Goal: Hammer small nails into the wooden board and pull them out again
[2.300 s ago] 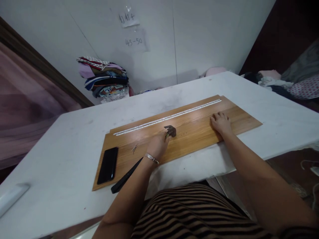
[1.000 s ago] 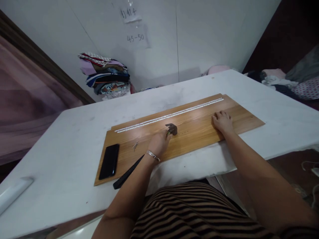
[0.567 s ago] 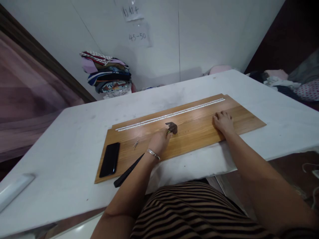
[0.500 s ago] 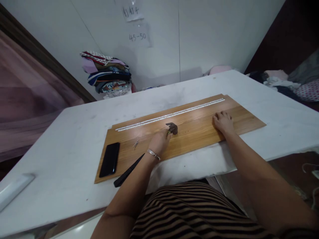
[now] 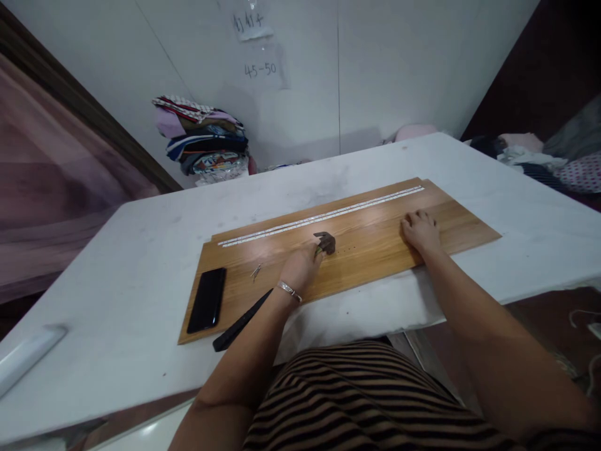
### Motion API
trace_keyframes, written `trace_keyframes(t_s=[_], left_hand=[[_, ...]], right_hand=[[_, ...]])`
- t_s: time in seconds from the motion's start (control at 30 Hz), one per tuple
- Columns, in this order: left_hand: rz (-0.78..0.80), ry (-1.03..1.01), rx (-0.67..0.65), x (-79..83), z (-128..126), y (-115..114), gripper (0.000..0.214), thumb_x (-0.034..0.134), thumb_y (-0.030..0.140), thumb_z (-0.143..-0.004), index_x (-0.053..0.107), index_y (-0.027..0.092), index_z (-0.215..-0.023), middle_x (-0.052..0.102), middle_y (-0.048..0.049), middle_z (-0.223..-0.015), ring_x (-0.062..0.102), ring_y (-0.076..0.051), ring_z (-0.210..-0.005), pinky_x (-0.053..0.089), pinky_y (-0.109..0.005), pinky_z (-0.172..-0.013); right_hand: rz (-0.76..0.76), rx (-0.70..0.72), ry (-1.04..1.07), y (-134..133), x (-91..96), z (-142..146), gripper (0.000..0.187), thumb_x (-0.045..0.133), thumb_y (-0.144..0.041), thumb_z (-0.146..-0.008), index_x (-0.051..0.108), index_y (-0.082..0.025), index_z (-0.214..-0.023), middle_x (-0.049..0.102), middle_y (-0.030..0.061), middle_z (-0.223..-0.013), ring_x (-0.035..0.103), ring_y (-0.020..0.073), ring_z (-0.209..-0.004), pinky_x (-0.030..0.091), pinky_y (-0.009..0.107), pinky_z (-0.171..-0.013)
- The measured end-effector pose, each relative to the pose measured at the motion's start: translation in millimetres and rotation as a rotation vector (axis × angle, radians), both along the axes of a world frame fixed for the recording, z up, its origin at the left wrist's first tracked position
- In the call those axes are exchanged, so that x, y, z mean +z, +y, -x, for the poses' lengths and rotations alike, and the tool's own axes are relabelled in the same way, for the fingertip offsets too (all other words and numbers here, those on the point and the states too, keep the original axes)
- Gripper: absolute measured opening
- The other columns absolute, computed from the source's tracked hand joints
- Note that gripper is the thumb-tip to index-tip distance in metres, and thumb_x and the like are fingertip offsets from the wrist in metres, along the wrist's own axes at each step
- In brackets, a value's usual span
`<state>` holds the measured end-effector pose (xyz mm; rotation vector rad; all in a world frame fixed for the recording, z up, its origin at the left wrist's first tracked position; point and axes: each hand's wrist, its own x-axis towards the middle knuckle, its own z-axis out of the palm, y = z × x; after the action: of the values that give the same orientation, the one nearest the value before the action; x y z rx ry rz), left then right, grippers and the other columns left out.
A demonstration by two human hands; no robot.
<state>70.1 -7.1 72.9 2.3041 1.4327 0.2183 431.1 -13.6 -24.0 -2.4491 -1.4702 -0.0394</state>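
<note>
Through the head camera I see my left hand (image 5: 300, 266) wrapped around the handle of a hammer (image 5: 325, 243), gripping it close under the head. The hammer's dark head pokes out just past the fingers, over the wooden board (image 5: 366, 228); whether it touches the wood I cannot tell. The black end of the handle runs back beneath the left wrist, which wears a bracelet (image 5: 290, 291).

My right hand (image 5: 421, 232) rests on the board well apart from the left, fingers slightly bent and a little spread. Between the two hands, just beside the hammer head, runs a row of small dark dots (image 5: 349, 248). Left of the left hand lie a few thin nails (image 5: 256, 272), then a black phone (image 5: 206, 300). Beyond both hands, two white strips (image 5: 319, 218) lie along the board, which rests on the white worktop (image 5: 154, 250).
</note>
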Motion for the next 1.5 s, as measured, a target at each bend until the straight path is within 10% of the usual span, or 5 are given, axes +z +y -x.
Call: trace_keyframes(t_s=[1.5], left_hand=[[0.042,0.066,0.039,6.5,-5,1,0.028,0.048,0.029,-0.102,0.069,0.016,-0.114,0.076,-0.0149,-0.116,0.072,-0.026,-0.106,0.051,-0.033,-0.089]], right_hand=[[0.005,0.0,-0.027,0,-3.5,-4,0.051,0.031,-0.041,-0.101,0.07,-0.016,-0.122,0.062,0.0206,-0.136,0.049,0.0346,-0.127,0.037,0.054,-0.105]])
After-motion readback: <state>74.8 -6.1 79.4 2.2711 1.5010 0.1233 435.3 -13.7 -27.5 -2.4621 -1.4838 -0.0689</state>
